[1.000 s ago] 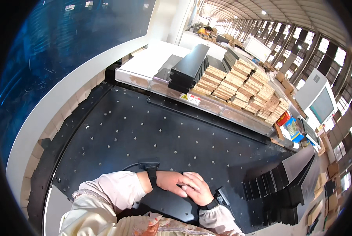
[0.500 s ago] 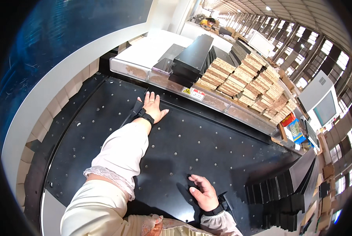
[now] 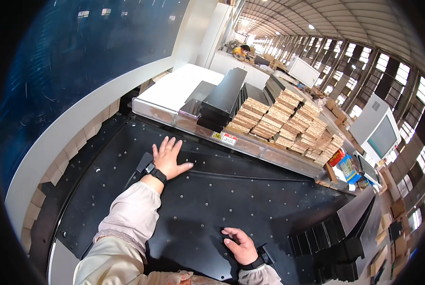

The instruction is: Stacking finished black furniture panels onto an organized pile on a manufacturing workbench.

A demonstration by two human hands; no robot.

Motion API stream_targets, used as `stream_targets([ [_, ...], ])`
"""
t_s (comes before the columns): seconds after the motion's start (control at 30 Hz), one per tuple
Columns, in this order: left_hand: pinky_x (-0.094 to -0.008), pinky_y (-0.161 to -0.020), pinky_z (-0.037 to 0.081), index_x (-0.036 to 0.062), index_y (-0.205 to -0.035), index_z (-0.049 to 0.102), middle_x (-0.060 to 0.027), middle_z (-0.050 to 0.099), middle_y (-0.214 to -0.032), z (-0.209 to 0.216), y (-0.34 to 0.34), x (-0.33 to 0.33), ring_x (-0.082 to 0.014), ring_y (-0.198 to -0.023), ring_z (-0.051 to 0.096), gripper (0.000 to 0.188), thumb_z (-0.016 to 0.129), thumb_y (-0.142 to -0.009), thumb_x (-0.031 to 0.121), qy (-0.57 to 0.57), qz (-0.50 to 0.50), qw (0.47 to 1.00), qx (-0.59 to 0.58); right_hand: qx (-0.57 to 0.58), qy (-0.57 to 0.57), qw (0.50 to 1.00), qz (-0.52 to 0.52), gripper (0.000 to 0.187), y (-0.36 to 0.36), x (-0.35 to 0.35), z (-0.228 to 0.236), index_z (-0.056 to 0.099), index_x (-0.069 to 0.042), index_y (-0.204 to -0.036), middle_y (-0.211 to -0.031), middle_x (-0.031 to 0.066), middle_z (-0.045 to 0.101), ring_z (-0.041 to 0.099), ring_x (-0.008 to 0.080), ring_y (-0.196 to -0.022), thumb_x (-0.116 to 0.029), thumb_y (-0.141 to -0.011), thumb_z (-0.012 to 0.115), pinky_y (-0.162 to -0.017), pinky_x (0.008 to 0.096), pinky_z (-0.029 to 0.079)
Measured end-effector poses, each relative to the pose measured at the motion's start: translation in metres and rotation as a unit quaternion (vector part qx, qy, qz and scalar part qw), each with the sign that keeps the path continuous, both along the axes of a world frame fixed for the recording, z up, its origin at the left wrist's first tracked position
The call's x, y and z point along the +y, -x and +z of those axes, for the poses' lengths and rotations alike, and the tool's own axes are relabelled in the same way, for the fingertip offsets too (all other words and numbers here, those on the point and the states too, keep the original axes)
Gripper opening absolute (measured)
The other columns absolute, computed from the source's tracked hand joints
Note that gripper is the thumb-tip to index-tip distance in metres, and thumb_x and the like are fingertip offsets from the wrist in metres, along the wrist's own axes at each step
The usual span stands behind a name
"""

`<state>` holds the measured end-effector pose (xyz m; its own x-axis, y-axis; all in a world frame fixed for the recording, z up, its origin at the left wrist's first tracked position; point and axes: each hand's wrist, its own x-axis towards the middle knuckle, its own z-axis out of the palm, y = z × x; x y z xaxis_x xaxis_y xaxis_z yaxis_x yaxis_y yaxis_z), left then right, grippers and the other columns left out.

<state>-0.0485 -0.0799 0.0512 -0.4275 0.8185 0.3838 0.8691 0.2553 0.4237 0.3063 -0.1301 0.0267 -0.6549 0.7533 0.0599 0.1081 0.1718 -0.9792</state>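
Observation:
My left hand (image 3: 167, 159) lies on the black table with its fingers spread. Its fingers and thumb are at the left end of a long black strip-shaped board (image 3: 222, 164), which lies flat near the ledge at a slight angle to it. The strip's exact outline is hard to tell against the dark surface. My right hand (image 3: 241, 247) hovers low at the near side of the table, holding nothing. Its fingers are loosely bent, with the thumb apart. A dark band circles each wrist.
Black studded table (image 3: 207, 204) spans the middle. Behind its ledge are stacked black boards (image 3: 224, 97) and chipboard-edged strips (image 3: 288, 118). More black boards (image 3: 321, 237) stand in piles at right. A monitor (image 3: 381, 130) is beyond; a person (image 3: 241, 51) is far off.
My left hand has drawn back slightly from the ledge. The black strip's left end now sits farther from the ledge. The view has tilted up a little; my right hand keeps its pose.

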Motion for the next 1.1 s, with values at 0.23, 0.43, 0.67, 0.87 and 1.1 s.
stream_targets([
  [0.23,-0.0682,-0.106,0.012,0.0113,-0.144,0.033,-0.0182,0.037,-0.143,-0.005,-0.009,-0.014,-0.0341,-0.137,0.026,0.108,0.07,-0.061,0.07,0.211,-0.099,0.971,0.054,0.02,0.044,0.999,-0.007,0.035,-0.001,-0.002,-0.003,0.055,-0.001,-0.121,-0.114,0.0079,0.062,0.056,0.0128,-0.105,-0.006,-0.087,0.063,-0.092,0.027,0.043],
  [0.43,-0.0526,-0.106,0.028,0.0083,-0.135,0.046,-0.0195,0.046,-0.133,0.001,-0.034,-0.07,-0.0375,-0.128,0.037,0.091,0.076,-0.063,0.057,0.159,-0.148,0.975,0.054,0.069,0.083,0.994,-0.033,0.038,0.002,-0.006,-0.002,0.051,0.0,-0.125,-0.115,0.0096,0.061,0.056,0.012,-0.104,-0.003,-0.088,0.061,-0.091,0.025,0.044],
  [0.67,-0.0447,-0.099,0.036,0.0069,-0.127,0.05,-0.0174,0.052,-0.123,0.01,-0.053,-0.165,-0.0363,-0.117,0.046,0.089,0.085,-0.054,0.043,0.115,-0.15,0.981,0.052,0.175,0.202,0.953,-0.142,0.058,0.007,0.001,-0.015,0.031,0.005,-0.138,-0.13,0.0168,0.049,0.055,0.0201,-0.112,-0.009,-0.09,0.059,-0.094,0.0297,0.045],
  [0.87,-0.0429,-0.098,0.035,0.0051,-0.12,0.05,-0.0143,0.055,-0.115,0.05,-0.06,-0.269,-0.0348,-0.111,0.048,0.09,0.089,-0.042,0.029,0.1,-0.144,0.984,0.044,0.189,0.388,0.898,-0.079,0.051,0.021,-0.039,-0.001,0.037,0.002,-0.133,-0.12,0.0168,0.055,0.06,0.0265,-0.106,-0.022,-0.093,0.058,-0.091,0.0367,0.049],
  [1.1,-0.0435,-0.1,0.034,0.0008,-0.123,0.045,-0.019,0.048,-0.12,0.065,-0.062,-0.347,-0.0359,-0.114,0.045,0.095,0.088,-0.043,0.029,0.138,-0.132,0.98,0.059,0.433,0.451,0.778,-0.057,0.004,0.03,-0.051,-0.007,0.055,-0.01,-0.098,-0.096,0.0088,0.065,0.064,0.0213,-0.09,-0.01,-0.094,0.054,-0.079,0.0367,0.053],
])
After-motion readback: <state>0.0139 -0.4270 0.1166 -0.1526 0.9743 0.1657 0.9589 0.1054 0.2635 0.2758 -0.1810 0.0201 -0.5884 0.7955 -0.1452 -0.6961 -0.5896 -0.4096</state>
